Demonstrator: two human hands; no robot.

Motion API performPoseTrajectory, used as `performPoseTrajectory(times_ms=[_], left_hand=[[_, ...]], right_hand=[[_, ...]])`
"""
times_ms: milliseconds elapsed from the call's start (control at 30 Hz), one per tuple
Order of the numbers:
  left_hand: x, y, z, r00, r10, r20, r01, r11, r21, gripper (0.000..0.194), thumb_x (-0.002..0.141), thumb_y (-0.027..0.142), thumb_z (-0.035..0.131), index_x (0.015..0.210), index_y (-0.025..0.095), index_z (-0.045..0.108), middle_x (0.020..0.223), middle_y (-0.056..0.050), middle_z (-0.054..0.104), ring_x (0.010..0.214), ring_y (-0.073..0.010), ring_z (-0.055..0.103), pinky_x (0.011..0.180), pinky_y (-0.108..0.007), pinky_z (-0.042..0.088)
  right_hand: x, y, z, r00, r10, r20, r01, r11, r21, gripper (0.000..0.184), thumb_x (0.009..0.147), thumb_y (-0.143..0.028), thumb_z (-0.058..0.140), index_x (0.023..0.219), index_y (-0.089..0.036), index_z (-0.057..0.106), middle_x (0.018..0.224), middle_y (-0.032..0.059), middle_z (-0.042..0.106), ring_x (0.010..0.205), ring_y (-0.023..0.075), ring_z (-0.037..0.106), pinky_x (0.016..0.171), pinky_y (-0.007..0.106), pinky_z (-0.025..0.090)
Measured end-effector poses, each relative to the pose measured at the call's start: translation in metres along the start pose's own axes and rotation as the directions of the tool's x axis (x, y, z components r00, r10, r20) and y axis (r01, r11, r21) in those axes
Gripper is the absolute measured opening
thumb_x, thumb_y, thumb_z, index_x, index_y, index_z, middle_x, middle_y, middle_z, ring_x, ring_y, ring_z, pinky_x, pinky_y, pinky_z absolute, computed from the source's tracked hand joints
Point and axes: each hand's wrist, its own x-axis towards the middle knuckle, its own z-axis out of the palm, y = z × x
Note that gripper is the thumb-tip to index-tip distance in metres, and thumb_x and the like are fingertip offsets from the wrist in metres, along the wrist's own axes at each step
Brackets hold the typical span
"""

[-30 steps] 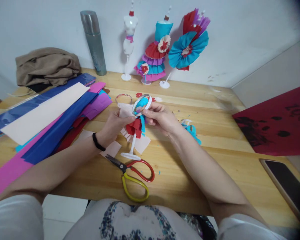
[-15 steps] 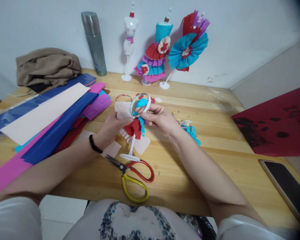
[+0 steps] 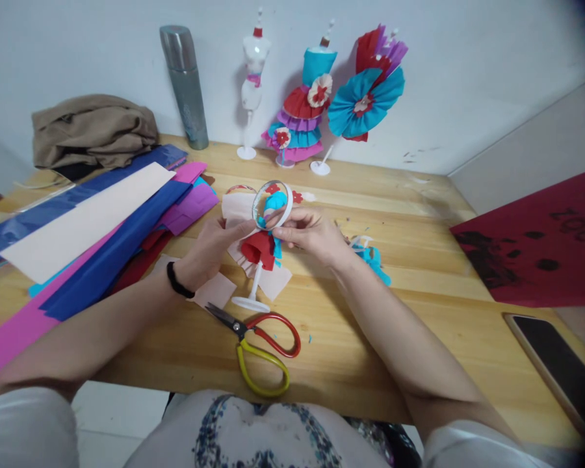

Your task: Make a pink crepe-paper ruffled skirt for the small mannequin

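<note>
Between my hands stands a small doll-size dress form with a blue top and a red crepe-paper skirt (image 3: 258, 248), on a white round base (image 3: 250, 304). My right hand (image 3: 316, 235) pinches a roll of white tape (image 3: 289, 207) in front of the top. My left hand (image 3: 208, 250) is closed at the waist, its thumb over the lower edge of a pale pink paper piece (image 3: 236, 207); its other fingertips are hidden. Scissors (image 3: 244, 338) with one red and one yellow handle lie partly open near the base. Red paper flowers (image 3: 297, 196) lie behind.
Crepe-paper sheets (image 3: 92, 214) in several colours cover the left side. A flask (image 3: 188, 97), a bare dress form (image 3: 253, 71) and two dressed ones (image 3: 305, 104) stand along the wall. Blue scraps (image 3: 373, 260), a phone (image 3: 546, 364) and a red board (image 3: 536, 247) are to the right.
My left hand has shifted slightly left. The tape roll has moved a little left, and my right fingertips have come closer to the dress form's waist.
</note>
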Motion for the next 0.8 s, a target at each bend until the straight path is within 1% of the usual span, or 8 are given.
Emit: performPoseTrajectory(times_ms=[67, 167, 233, 367, 533, 667, 733, 800], left_hand=[[0.004, 0.003, -0.003, 1.000, -0.009, 0.017, 0.010, 1.000, -0.022, 0.026, 0.072, 0.037, 0.078, 0.092, 0.021, 0.073, 0.090, -0.004, 0.074, 0.083, -0.0210, 0.067, 0.071, -0.030, 0.052], [0.011, 0.005, -0.009, 0.998, -0.025, 0.065, 0.027, 0.999, -0.037, 0.023, 0.073, 0.033, 0.077, 0.091, 0.018, 0.074, 0.088, -0.004, 0.073, 0.077, -0.0180, 0.066, 0.068, -0.028, 0.051], [0.015, 0.005, -0.014, 0.997, -0.022, 0.079, 0.026, 0.998, -0.051, 0.024, 0.072, 0.028, 0.078, 0.094, 0.019, 0.074, 0.087, -0.003, 0.073, 0.074, -0.0164, 0.065, 0.068, -0.027, 0.051], [0.019, 0.009, -0.017, 0.999, 0.009, 0.044, -0.006, 0.998, -0.065, 0.030, 0.067, 0.021, 0.080, 0.096, 0.022, 0.073, 0.088, 0.001, 0.072, 0.076, -0.0151, 0.064, 0.071, -0.027, 0.049], [0.015, 0.014, -0.016, 0.999, 0.033, 0.018, -0.033, 0.999, 0.019, 0.018, 0.066, 0.025, 0.082, 0.081, 0.018, 0.074, 0.077, -0.001, 0.071, 0.069, -0.0158, 0.061, 0.063, -0.027, 0.048], [0.014, 0.007, -0.023, 0.998, 0.051, -0.028, -0.050, 0.998, 0.044, 0.020, 0.064, 0.028, 0.083, 0.080, 0.020, 0.074, 0.077, -0.001, 0.071, 0.066, -0.0157, 0.062, 0.059, -0.027, 0.048], [0.015, 0.002, -0.028, 0.997, 0.082, -0.010, -0.081, 0.994, 0.073, 0.023, 0.064, 0.030, 0.083, 0.083, 0.020, 0.074, 0.077, -0.001, 0.072, 0.066, -0.0149, 0.063, 0.060, -0.026, 0.048], [0.014, -0.001, -0.032, 0.989, 0.136, 0.051, -0.141, 0.982, 0.129, 0.023, 0.067, 0.031, 0.082, 0.085, 0.019, 0.075, 0.082, -0.002, 0.073, 0.072, -0.0157, 0.065, 0.067, -0.028, 0.050]], right_hand=[[0.000, 0.002, -0.001, 0.996, -0.074, 0.042, 0.078, 0.992, -0.096, 0.015, 0.066, -0.033, 0.078, 0.072, -0.020, 0.074, 0.083, 0.0020, 0.065, 0.060, 0.0105, 0.050, 0.052, 0.025, 0.038], [0.000, 0.002, -0.002, 0.977, -0.177, 0.123, 0.204, 0.944, -0.259, 0.009, 0.074, -0.031, 0.073, 0.075, -0.023, 0.075, 0.086, 0.0035, 0.063, 0.072, 0.0153, 0.055, 0.061, 0.028, 0.043], [-0.002, 0.001, -0.001, 0.962, -0.214, 0.171, 0.260, 0.910, -0.322, 0.008, 0.077, -0.029, 0.069, 0.076, -0.023, 0.075, 0.089, 0.0044, 0.063, 0.080, 0.0184, 0.058, 0.068, 0.031, 0.046], [-0.004, -0.003, 0.001, 0.941, -0.254, 0.225, 0.325, 0.862, -0.388, 0.008, 0.080, -0.022, 0.066, 0.076, -0.024, 0.072, 0.097, 0.0049, 0.066, 0.097, 0.0232, 0.061, 0.084, 0.038, 0.047], [-0.004, 0.000, 0.000, 0.908, -0.322, 0.268, 0.418, 0.743, -0.523, 0.012, 0.077, -0.009, 0.061, 0.081, -0.020, 0.065, 0.101, 0.0078, 0.065, 0.094, 0.0228, 0.060, 0.078, 0.035, 0.046], [-0.004, 0.001, -0.001, 0.902, -0.319, 0.289, 0.429, 0.615, -0.661, 0.022, 0.078, -0.008, 0.057, 0.096, -0.019, 0.061, 0.104, 0.0084, 0.063, 0.089, 0.0210, 0.058, 0.074, 0.033, 0.043], [-0.005, 0.001, -0.002, 0.913, -0.295, 0.281, 0.404, 0.565, -0.719, 0.029, 0.080, -0.012, 0.058, 0.107, -0.019, 0.059, 0.110, 0.0091, 0.061, 0.087, 0.0209, 0.058, 0.073, 0.033, 0.044], [-0.006, 0.000, -0.002, 0.921, -0.285, 0.266, 0.383, 0.527, -0.759, 0.040, 0.080, -0.015, 0.060, 0.120, -0.019, 0.055, 0.116, 0.0104, 0.060, 0.089, 0.0220, 0.059, 0.075, 0.034, 0.046]])
